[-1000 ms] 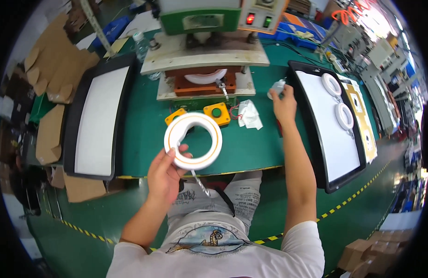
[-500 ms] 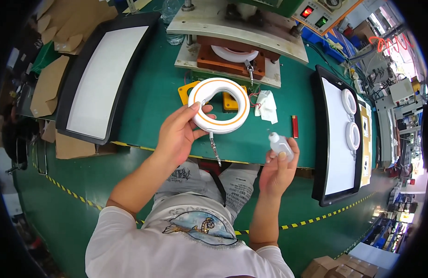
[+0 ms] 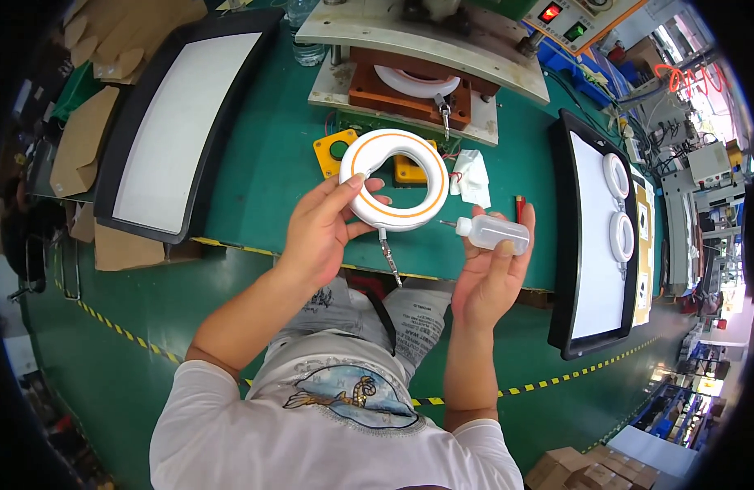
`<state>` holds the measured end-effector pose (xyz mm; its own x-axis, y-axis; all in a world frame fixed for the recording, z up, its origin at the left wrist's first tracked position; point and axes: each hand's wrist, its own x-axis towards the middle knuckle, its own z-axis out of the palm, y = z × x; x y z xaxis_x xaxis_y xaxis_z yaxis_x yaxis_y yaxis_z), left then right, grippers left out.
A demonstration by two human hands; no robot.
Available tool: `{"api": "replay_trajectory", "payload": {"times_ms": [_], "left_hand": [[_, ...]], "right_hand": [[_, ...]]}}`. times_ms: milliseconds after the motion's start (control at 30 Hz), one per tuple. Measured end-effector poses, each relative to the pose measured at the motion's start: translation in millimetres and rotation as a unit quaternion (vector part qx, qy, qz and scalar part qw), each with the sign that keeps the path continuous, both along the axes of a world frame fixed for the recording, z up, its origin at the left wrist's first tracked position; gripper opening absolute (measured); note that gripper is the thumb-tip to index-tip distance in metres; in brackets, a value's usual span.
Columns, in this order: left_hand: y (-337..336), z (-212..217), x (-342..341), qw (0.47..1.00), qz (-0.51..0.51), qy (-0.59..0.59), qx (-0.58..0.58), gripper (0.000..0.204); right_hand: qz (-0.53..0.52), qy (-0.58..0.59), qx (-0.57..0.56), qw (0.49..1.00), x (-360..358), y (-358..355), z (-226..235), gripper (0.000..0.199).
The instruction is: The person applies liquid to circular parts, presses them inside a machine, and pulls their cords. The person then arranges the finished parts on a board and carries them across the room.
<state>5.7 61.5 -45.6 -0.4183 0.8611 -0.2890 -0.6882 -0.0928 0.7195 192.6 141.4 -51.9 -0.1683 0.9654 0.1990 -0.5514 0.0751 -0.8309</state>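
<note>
While the left hand (image 3: 324,233) closes its fingers around the lower left of the white ring (image 3: 393,180), its metal clip hangs down over the green table (image 3: 263,163). The right hand (image 3: 491,278) grips a small clear bottle (image 3: 493,233), lying horizontally, nozzle pointing left toward the ring, just beside it.

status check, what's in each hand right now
Left hand holds white plastic ring with orange stripe. Right hand holds small clear squeeze bottle, nozzle toward ring. Nothing between them.
</note>
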Motion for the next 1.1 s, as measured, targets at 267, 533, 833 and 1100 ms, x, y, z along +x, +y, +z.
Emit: {"api": "replay_trajectory", "payload": {"times_ms": [267,533,833,1100], "left_hand": [[0,2,3,1.0,-0.004,0.003,0.001,0.034],[1,3,3,1.0,-0.002,0.004,-0.002,0.034],[2,-6,5,1.0,-0.005,-0.014,0.018,0.035],[2,-8,5,1.0,-0.008,-0.019,0.021,0.039]], "right_hand": [[0.032,-0.051,0.036,0.998,-2,-3,-3,0.063],[0.04,-0.094,0.083,0.991,-5,-1,-6,0.057],[0.04,-0.152,0.111,0.981,-5,2,4,0.055],[0.031,-0.159,0.13,0.978,-7,1,7,0.052]]}}
